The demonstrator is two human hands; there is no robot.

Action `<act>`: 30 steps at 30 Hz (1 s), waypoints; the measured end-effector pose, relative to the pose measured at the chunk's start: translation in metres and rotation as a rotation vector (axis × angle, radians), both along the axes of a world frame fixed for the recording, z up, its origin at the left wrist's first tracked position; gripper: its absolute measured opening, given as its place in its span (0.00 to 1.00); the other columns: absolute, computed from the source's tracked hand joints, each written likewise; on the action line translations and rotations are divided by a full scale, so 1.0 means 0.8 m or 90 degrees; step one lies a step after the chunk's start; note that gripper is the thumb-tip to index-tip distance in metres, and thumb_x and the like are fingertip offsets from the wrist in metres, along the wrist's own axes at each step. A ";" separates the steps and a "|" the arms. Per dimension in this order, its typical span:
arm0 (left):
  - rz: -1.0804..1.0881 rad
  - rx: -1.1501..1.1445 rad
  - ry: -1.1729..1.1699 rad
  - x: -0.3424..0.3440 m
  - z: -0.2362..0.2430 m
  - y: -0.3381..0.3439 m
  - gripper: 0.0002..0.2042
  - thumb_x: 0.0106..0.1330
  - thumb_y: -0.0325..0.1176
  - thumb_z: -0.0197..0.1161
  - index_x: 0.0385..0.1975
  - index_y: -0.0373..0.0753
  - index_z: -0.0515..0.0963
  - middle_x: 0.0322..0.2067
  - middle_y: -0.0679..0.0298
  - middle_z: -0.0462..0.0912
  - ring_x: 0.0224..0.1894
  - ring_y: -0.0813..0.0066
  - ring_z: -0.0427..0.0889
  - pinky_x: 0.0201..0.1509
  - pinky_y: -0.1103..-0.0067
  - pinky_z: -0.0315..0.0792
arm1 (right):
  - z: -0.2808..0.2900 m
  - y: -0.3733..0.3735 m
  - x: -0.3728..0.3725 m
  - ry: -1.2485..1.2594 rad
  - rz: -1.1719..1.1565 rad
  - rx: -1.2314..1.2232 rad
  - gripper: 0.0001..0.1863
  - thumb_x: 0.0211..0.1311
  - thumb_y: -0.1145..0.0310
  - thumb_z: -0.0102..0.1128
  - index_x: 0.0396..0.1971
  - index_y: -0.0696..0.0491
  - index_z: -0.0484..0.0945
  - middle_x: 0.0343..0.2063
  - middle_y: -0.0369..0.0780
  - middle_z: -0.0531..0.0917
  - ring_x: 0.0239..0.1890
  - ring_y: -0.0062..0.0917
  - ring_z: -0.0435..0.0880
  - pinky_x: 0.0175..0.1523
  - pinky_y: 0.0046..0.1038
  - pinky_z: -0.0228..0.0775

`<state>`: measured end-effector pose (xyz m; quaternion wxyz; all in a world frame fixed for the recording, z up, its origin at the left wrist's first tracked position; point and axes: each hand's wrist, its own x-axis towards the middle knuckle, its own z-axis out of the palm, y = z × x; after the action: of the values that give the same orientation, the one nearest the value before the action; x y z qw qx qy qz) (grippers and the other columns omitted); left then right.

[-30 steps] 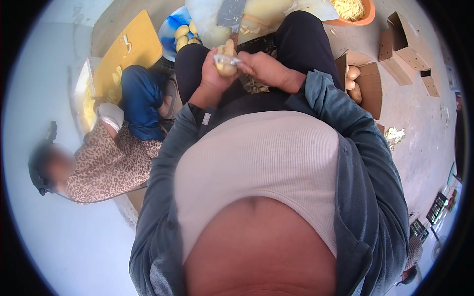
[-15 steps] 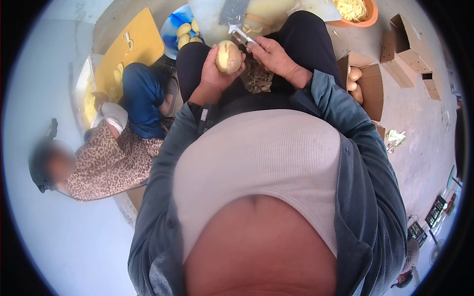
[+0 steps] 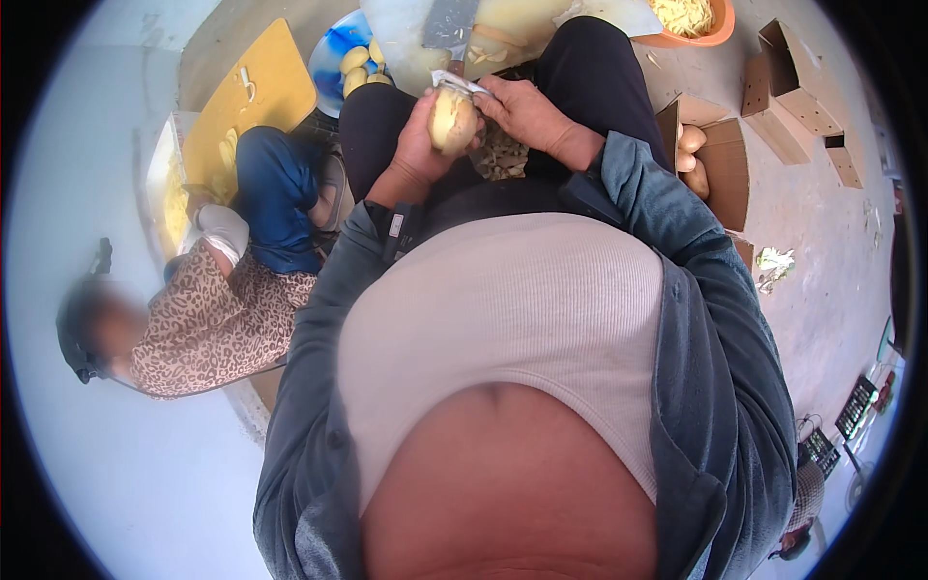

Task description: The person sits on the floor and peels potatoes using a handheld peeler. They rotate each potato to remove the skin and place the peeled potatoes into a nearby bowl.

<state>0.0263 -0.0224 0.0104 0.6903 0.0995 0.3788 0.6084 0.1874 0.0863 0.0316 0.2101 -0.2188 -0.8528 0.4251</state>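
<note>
Between my knees, my left hand (image 3: 420, 145) is closed around a partly peeled potato (image 3: 450, 122). Pale yellow flesh shows on its front, and brown skin remains along its right side. My right hand (image 3: 527, 108) grips a peeler (image 3: 458, 83), whose head lies at the potato's upper end. Below my hands, a heap of peelings (image 3: 503, 153) is partly hidden by my wrists and legs. Several peeled potatoes (image 3: 356, 68) rest in a blue-and-white basin (image 3: 327, 79) beyond my left knee.
Ahead lies a pale board with a cleaver (image 3: 450, 23) on it. An orange bowl (image 3: 718, 27) of cut potato strips stands far right, near a cardboard box (image 3: 727, 174) holding unpeeled potatoes (image 3: 691, 155). At left, a co-worker (image 3: 213, 309) sits beside a yellow board (image 3: 275, 82).
The peeler has come down and left onto the top of the potato; before, it was held apart at the upper right. More pale flesh faces up now.
</note>
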 end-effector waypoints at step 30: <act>0.046 0.016 -0.095 0.002 0.009 -0.001 0.26 0.67 0.53 0.46 0.53 0.38 0.68 0.48 0.52 0.76 0.48 0.49 0.77 0.49 0.64 0.71 | -0.013 0.010 0.001 0.004 -0.053 -0.182 0.17 0.63 0.59 0.53 0.39 0.58 0.77 0.26 0.49 0.80 0.31 0.40 0.80 0.40 0.35 0.72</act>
<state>0.0283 -0.0232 0.0178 0.6929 0.0483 0.3220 0.6434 0.1885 0.0940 0.0210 0.1970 -0.2801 -0.7733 0.5337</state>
